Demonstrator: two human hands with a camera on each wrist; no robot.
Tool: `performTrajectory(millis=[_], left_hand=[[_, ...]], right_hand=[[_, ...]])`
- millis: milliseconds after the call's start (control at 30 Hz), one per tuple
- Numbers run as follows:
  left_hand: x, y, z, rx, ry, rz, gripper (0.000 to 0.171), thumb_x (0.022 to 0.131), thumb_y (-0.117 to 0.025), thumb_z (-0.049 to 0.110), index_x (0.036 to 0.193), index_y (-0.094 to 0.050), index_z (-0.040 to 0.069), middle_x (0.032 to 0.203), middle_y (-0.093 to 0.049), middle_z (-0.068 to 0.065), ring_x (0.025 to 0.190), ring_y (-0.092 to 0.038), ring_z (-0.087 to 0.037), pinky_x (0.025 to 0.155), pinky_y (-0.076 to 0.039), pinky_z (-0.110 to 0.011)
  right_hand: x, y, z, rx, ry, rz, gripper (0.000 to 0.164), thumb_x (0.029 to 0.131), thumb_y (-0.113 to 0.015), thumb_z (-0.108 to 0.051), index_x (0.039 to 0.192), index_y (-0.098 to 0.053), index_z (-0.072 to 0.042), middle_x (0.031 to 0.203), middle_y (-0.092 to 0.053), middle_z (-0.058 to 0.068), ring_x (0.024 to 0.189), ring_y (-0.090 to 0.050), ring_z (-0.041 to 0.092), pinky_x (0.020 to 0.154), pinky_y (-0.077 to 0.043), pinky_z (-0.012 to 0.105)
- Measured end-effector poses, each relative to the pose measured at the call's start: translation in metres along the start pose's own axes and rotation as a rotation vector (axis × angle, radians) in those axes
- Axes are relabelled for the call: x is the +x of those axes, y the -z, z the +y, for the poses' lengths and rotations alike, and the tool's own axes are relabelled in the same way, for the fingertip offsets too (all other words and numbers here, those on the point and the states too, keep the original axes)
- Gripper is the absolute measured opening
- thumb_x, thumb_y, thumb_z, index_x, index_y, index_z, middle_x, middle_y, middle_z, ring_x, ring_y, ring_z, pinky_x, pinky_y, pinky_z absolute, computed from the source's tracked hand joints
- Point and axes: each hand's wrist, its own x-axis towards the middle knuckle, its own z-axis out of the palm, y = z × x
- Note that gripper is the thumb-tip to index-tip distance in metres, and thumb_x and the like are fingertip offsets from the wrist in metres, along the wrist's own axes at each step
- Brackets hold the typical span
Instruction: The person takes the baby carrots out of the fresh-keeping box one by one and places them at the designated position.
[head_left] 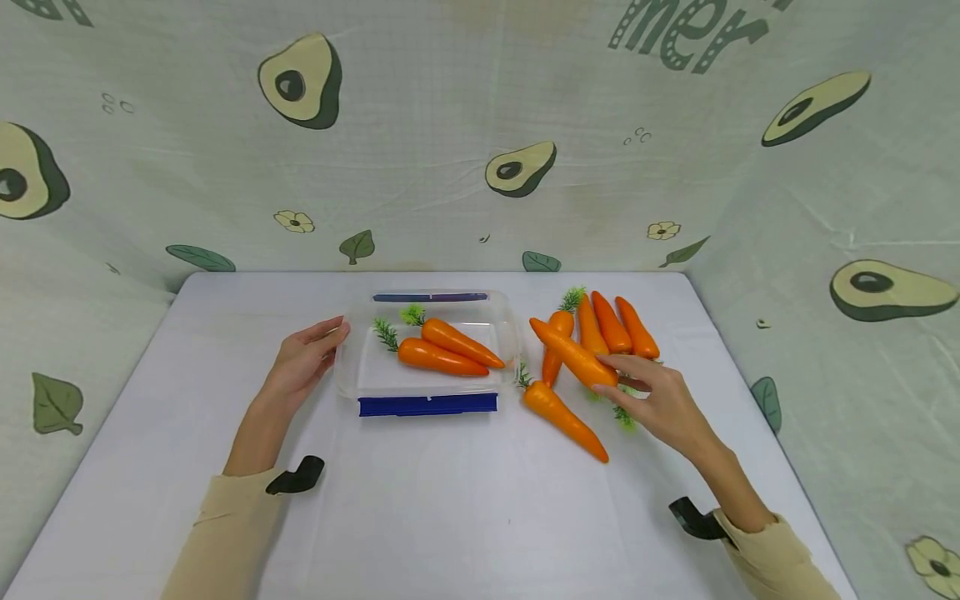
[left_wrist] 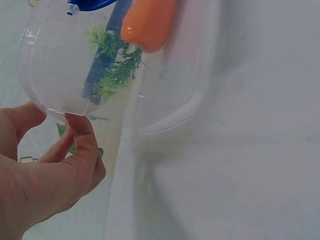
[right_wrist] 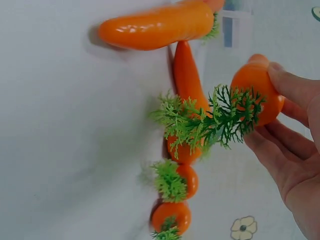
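A clear plastic container (head_left: 347, 379) with blue side clips sits on the white table, and two orange carrots (head_left: 442, 358) with green tops lie inside it. At its left end my left hand (head_left: 300, 362) pinches the rim between thumb and fingers, as the left wrist view shows up close. My right hand (head_left: 660, 404) grips another carrot (head_left: 567, 348) by its thick leafy end, its tip pointing toward the container. In the right wrist view the held carrot's leaves (right_wrist: 235, 115) hang over the ones below. Several loose carrots (head_left: 606, 325) lie beneath and behind that hand.
One carrot (head_left: 566, 419) lies slanted in front of the pile, its leafy end near the container's right side. A blue clip (head_left: 427, 405) hangs folded out along the container's front. Behind the table (head_left: 420, 517) hangs an avocado-print cloth (head_left: 420, 167).
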Motion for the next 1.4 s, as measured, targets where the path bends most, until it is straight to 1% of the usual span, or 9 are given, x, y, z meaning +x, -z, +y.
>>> performTrajectory(millis=[167, 367, 467, 667, 867, 967, 1133, 1267, 1400], left_hand=[[0.000, 0.000, 0.000, 0.007, 0.013, 0.006, 0.073, 0.100, -0.068, 0.037, 0.159, -0.038, 0.006, 0.122, -0.056, 0.014, 0.112, -0.045, -0.010, 0.094, -0.041, -0.021], [0.002, 0.000, 0.000, 0.003, 0.018, 0.011, 0.073, 0.100, -0.069, 0.038, 0.158, -0.039, 0.007, 0.123, -0.055, 0.014, 0.115, -0.044, -0.010, 0.097, -0.040, -0.021], [0.001, 0.000, 0.000, 0.000, 0.018, 0.010, 0.073, 0.099, -0.069, 0.038, 0.159, -0.039, 0.006, 0.122, -0.055, 0.014, 0.114, -0.044, -0.010, 0.095, -0.040, -0.020], [0.001, -0.001, 0.001, 0.002, 0.018, 0.012, 0.074, 0.099, -0.069, 0.038, 0.159, -0.038, 0.006, 0.123, -0.055, 0.014, 0.113, -0.044, -0.010, 0.092, -0.042, -0.018], [0.001, -0.001, 0.001, -0.007, 0.025, 0.015, 0.074, 0.099, -0.069, 0.037, 0.159, -0.038, 0.006, 0.121, -0.056, 0.013, 0.111, -0.044, -0.011, 0.088, -0.043, -0.016], [0.001, -0.001, 0.001, -0.010, 0.021, 0.014, 0.074, 0.099, -0.069, 0.037, 0.159, -0.038, 0.006, 0.121, -0.056, 0.013, 0.109, -0.044, -0.010, 0.085, -0.043, -0.015], [0.001, -0.001, 0.000, -0.009, 0.016, 0.014, 0.073, 0.100, -0.069, 0.036, 0.158, -0.038, 0.005, 0.122, -0.055, 0.013, 0.109, -0.044, -0.009, 0.085, -0.043, -0.015], [0.001, -0.001, 0.001, 0.003, 0.019, 0.015, 0.071, 0.100, -0.068, 0.037, 0.158, -0.040, 0.006, 0.123, -0.055, 0.012, 0.109, -0.044, -0.008, 0.088, -0.043, -0.016], [0.002, -0.001, 0.000, 0.010, 0.022, 0.016, 0.072, 0.100, -0.068, 0.038, 0.158, -0.040, 0.007, 0.124, -0.055, 0.012, 0.108, -0.045, -0.008, 0.088, -0.043, -0.016]], right_hand=[[-0.017, -0.002, 0.010, -0.013, -0.049, -0.009, 0.051, 0.080, -0.087, -0.003, 0.128, -0.071, 0.000, 0.122, -0.072, 0.013, 0.106, -0.070, 0.030, 0.076, -0.060, 0.037], [-0.037, -0.004, 0.019, 0.022, -0.136, -0.023, 0.047, 0.084, -0.085, -0.006, 0.129, -0.070, 0.000, 0.122, -0.072, 0.014, 0.108, -0.068, 0.029, 0.077, -0.057, 0.019], [-0.044, -0.005, 0.022, 0.043, -0.179, -0.029, 0.046, 0.086, -0.084, -0.009, 0.129, -0.070, -0.001, 0.122, -0.072, 0.014, 0.109, -0.067, 0.030, 0.077, -0.055, 0.014], [-0.053, -0.008, 0.024, 0.083, -0.225, -0.036, 0.042, 0.088, -0.083, -0.010, 0.127, -0.071, -0.001, 0.121, -0.073, 0.016, 0.109, -0.069, 0.032, 0.076, -0.055, 0.014], [-0.057, -0.011, 0.025, 0.088, -0.272, -0.039, 0.038, 0.090, -0.081, -0.013, 0.125, -0.072, -0.001, 0.118, -0.074, 0.015, 0.104, -0.071, 0.018, 0.074, -0.056, 0.017], [-0.059, -0.012, 0.025, 0.073, -0.308, -0.053, 0.037, 0.091, -0.081, -0.016, 0.124, -0.072, -0.002, 0.115, -0.074, 0.012, 0.102, -0.071, 0.015, 0.074, -0.057, 0.018], [-0.062, -0.014, 0.027, 0.078, -0.351, -0.108, 0.040, 0.092, -0.081, -0.021, 0.125, -0.071, -0.001, 0.114, -0.074, 0.012, 0.101, -0.070, 0.020, 0.077, -0.058, 0.021], [-0.062, -0.017, 0.028, 0.095, -0.358, -0.122, 0.043, 0.091, -0.082, -0.022, 0.126, -0.070, 0.000, 0.116, -0.073, 0.013, 0.102, -0.070, 0.026, 0.078, -0.059, 0.023], [-0.060, -0.018, 0.029, 0.099, -0.345, -0.127, 0.044, 0.091, -0.082, -0.020, 0.126, -0.069, 0.002, 0.118, -0.072, 0.014, 0.102, -0.070, 0.028, 0.079, -0.059, 0.026]])
